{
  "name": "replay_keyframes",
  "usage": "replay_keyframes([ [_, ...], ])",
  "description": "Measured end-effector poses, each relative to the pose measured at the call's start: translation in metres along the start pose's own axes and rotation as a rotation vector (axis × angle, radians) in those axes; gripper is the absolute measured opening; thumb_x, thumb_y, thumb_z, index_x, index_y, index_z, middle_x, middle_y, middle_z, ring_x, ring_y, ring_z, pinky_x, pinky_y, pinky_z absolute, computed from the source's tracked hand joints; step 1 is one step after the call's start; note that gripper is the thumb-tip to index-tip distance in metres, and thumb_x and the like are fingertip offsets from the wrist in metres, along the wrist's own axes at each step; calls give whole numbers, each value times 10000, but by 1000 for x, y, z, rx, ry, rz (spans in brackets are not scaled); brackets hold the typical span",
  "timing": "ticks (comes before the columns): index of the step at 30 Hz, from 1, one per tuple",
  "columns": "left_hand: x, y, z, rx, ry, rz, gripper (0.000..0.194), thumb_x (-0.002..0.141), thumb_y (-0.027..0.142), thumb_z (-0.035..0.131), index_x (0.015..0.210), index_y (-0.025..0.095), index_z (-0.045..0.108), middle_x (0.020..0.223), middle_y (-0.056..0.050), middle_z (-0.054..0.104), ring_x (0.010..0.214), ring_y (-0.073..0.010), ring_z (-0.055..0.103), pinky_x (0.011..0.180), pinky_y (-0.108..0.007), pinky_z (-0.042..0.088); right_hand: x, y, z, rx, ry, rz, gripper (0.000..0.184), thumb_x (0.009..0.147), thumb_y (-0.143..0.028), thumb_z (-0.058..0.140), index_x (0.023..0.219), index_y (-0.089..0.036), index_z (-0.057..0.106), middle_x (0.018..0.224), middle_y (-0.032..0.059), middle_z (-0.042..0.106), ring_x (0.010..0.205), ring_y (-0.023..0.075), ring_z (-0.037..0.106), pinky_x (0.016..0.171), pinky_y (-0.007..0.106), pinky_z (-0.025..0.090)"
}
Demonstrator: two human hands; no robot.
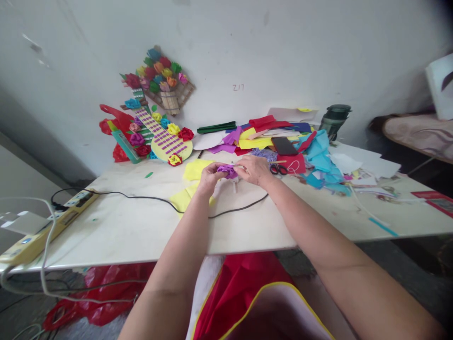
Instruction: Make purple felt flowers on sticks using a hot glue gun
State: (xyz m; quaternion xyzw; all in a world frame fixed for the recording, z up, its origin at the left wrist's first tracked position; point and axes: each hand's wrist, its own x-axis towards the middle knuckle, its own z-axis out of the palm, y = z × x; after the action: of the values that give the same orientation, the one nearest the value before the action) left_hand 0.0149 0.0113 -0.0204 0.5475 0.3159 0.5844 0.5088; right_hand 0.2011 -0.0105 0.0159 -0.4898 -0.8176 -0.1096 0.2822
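Note:
Over the middle of the table, a small crumpled purple paper flower (227, 170) is between my two hands. The fingers of my left hand (210, 177) are closed on its left side. My right hand (255, 169) pinches its right edge, with the fingertips partly hidden. Below the flower is a small whitish piece (234, 187) that I cannot make out. A thin wooden stick (279, 162) sticks out to the right of my right hand; whether the hand holds it, I cannot tell. Yellow paper (184, 196) lies beside my left wrist, and black-handled scissors (278, 169) lie right of my right hand.
A black cable (134, 196) crosses the table from a power strip (67, 219). At back left stand a flower-trimmed paper guitar (173, 145) and a glue bottle (125, 145). Coloured paper (260, 141), a phone (284, 146) and a dark bottle (333, 122) are at back right.

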Motion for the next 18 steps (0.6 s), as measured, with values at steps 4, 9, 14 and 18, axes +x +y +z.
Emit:
replay_keyframes([
  [4, 1, -1, -1, -14, 6, 5, 259, 511, 159, 768, 761, 156, 702, 680, -5, 693, 621, -137, 609, 655, -293, 491, 1, 0, 3, 75, 63, 2, 297, 892, -351, 546, 1062, -195, 733, 1041, 80, 738, 922, 212, 655, 708, 293, 420],
  [9, 1, -2, -1, -33, -7, 1, 322, 499, 165, 801, 804, 157, 698, 729, -7, 697, 659, -134, 611, 683, -291, 485, 2, 0, 9, 120, 97, -1, 251, 910, -324, 546, 1019, -202, 737, 1041, 69, 748, 896, 198, 669, 711, 284, 427],
  [14, -1, 1, 0, -58, -53, -16, 458, 516, 150, 794, 965, 184, 711, 715, 20, 667, 631, -109, 573, 652, -265, 456, 4, 3, 11, 101, 96, -45, 244, 920, -287, 531, 952, -178, 747, 963, 83, 748, 837, 191, 660, 692, 278, 413],
  [18, -4, 6, 2, -36, -79, -2, 433, 533, 161, 782, 961, 187, 721, 725, 17, 661, 644, -108, 564, 647, -258, 448, 4, 2, 11, 110, 100, -65, 235, 913, -260, 527, 959, -183, 745, 953, 86, 741, 812, 182, 647, 684, 273, 411],
])
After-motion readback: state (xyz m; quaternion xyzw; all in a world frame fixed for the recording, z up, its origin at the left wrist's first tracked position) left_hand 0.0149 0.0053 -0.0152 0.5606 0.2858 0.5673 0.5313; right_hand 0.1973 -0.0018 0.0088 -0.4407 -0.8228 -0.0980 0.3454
